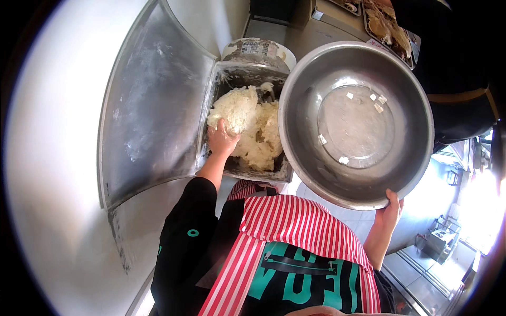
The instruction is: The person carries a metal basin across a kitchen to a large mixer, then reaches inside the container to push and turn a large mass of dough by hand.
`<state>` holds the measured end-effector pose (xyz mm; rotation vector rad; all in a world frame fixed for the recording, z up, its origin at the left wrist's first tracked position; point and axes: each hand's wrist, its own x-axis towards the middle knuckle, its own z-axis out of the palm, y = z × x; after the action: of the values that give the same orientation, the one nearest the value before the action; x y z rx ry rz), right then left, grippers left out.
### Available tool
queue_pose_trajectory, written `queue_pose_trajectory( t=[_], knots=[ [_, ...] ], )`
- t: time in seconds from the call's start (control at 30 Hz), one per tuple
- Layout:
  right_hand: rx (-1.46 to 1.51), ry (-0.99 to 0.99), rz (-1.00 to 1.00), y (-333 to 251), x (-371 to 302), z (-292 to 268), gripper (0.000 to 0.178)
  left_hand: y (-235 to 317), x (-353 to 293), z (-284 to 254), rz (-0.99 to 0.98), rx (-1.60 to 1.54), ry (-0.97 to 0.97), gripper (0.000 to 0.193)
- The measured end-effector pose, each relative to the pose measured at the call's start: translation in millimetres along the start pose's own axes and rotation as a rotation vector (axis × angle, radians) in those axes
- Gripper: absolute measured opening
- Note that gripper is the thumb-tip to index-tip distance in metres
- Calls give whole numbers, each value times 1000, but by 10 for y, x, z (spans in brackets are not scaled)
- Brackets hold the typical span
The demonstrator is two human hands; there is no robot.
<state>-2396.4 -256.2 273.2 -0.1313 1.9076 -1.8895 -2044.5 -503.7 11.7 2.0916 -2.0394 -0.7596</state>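
Observation:
My left hand [223, 138] is down in a square metal mixer tub [284, 174], its fingers closed under a big pale lump of dough [236, 108]. More rough dough [266, 142] lies in the tub, right of that lump. At its lower rim, my right hand [390, 207] grips a large round steel basin [305, 152], thumb over the edge. Several small white bits [350, 96] are scattered on the basin's bottom. The basin is tilted toward me and its left rim overlaps the tub's right side.
The tub's metal lid [158, 100] stands raised at the left, beside a white wall [63, 131]. Behind the tub is a flour-dusted rounded housing [258, 50]. Trays of food [387, 26] sit at the back right. A person in dark clothes [453, 68] is close on the right.

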Motion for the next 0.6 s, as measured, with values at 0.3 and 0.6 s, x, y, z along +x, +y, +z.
queue_pose_trajectory(
  t=[0.3, 0.6],
  knots=[
    [-22, 9, 14, -4, -13, 9, 33, 204, -28, 60, -126, -43, -97, 94],
    [-14, 29, 6, -5, -32, -182, 38, 1074, 133, 453, 141, -222, -291, 89]
  ],
)
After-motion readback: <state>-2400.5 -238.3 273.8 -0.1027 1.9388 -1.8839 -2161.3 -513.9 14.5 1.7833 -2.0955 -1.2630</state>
